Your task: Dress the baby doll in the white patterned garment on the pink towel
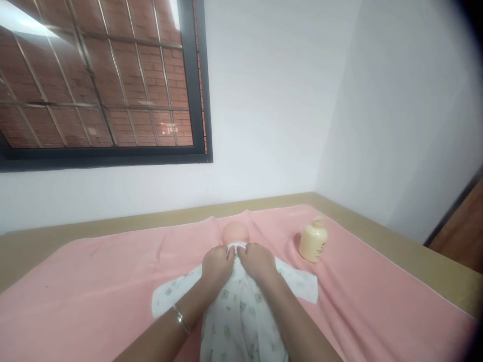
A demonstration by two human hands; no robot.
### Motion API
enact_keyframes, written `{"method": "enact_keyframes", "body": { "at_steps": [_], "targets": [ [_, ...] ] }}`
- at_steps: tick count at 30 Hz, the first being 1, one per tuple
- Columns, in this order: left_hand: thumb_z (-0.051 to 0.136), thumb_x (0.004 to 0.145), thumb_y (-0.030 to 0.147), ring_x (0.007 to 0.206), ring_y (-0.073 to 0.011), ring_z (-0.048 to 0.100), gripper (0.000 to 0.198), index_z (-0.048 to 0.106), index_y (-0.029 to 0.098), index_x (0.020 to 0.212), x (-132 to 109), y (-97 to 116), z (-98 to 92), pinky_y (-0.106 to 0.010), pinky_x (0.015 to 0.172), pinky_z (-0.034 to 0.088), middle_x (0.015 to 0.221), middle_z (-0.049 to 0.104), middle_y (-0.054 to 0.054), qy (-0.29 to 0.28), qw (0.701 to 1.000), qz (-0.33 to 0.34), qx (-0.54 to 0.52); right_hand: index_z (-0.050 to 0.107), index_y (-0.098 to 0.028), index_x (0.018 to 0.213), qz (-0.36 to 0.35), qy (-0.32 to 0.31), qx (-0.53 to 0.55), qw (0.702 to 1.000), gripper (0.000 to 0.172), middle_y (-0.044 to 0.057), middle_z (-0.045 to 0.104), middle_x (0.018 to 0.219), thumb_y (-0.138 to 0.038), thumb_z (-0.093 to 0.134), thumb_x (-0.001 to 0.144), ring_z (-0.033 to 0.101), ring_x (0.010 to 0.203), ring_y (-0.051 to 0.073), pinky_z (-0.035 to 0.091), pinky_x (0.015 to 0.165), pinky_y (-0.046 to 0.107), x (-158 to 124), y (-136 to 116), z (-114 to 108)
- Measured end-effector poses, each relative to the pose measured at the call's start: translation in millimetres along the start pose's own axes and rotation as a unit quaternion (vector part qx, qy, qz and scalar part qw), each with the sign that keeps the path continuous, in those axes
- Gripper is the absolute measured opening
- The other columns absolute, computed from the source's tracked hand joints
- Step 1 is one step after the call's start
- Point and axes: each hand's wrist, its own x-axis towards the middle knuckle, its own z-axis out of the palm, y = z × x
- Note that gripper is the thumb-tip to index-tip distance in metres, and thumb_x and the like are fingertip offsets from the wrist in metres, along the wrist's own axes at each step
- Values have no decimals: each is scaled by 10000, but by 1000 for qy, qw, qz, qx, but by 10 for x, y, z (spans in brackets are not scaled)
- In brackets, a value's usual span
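Note:
A baby doll lies on its back on a pink towel [94,281], its bare head [236,234] pointing away from me. It wears a white garment with small green prints [241,317], sleeves spread to both sides. My left hand [217,264] and my right hand [257,261] rest side by side at the doll's neck, fingers curled and pinching the garment's collar [237,247]. A thin bracelet sits on my left wrist [181,319].
A pale yellow pump bottle [313,241] stands on the towel to the right of the doll. The towel covers a tan surface [407,251] set in a white corner. A dark-framed window [101,80] showing brick is at upper left.

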Motion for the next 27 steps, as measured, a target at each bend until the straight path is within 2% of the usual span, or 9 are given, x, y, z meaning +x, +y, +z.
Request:
{"method": "enact_keyframes", "body": {
  "at_steps": [3,5,7,10,12,14,19,25,27],
  "targets": [
    [277,902,337,689,-162,546,423,574,169,652,-23,21,5,-263,612,302,714,623,-61,34,999,27,-1,662,-126,935,13,-42,5,999,567,161,662,943,-497,235,903,609,860,259,385,698,323,38,54,-5],
    [284,898,325,702,-159,542,403,560,172,647,-24,17,9,-260,622,305,712,616,-55,43,999,29,-7,657,-124,938,1,-27,-11,1000,551,162,662,938,-475,234,911,606,863,258,377,731,336,-4,25,-43],
    [291,894,333,716,-162,542,385,565,174,675,-15,2,13,-258,619,304,736,619,-57,36,999,19,-11,654,-122,920,-29,-1,-39,999,519,160,664,903,-433,239,921,605,851,254,360,770,350,-90,-58,-90],
    [308,885,352,714,-165,548,358,585,173,742,3,-18,18,-256,598,297,785,633,-65,-5,1000,0,-19,650,-134,927,-83,20,-58,995,495,154,663,898,-392,228,933,598,857,247,339,800,357,-199,-193,-121],
    [312,882,353,704,-161,549,349,584,175,757,6,-20,21,-254,589,292,795,636,-64,-23,999,-9,-26,647,-127,934,-75,37,-55,995,511,161,660,908,-402,216,933,595,858,252,339,793,360,-200,-221,-95],
    [304,883,354,701,-161,545,355,575,177,736,2,-12,25,-255,590,291,781,632,-59,-19,999,-10,-25,643,-110,936,-43,48,-49,997,516,169,658,905,-423,232,924,595,854,261,342,789,366,-144,-182,-46],
    [296,882,365,733,-171,546,373,583,176,737,-11,10,29,-264,615,300,785,628,-60,2,1000,-15,-8,645,-107,942,5,6,-35,999,569,176,659,915,-514,250,903,591,889,291,332,824,403,-56,-59,-21],
    [303,892,396,738,-161,556,382,593,180,768,-2,-2,1,-252,620,311,797,643,-56,-31,999,-6,-36,624,-156,1048,-62,11,-41,997,505,155,651,978,-458,241,918,569,924,274,292,855,417,-227,-212,-147],
    [293,897,395,727,-159,556,395,591,178,753,-7,9,-6,-251,610,308,791,645,-58,-27,999,-3,-31,636,-142,1014,-41,10,-18,999,565,163,652,968,-509,219,912,568,923,272,294,857,409,-182,-182,-118]
  ]
}}
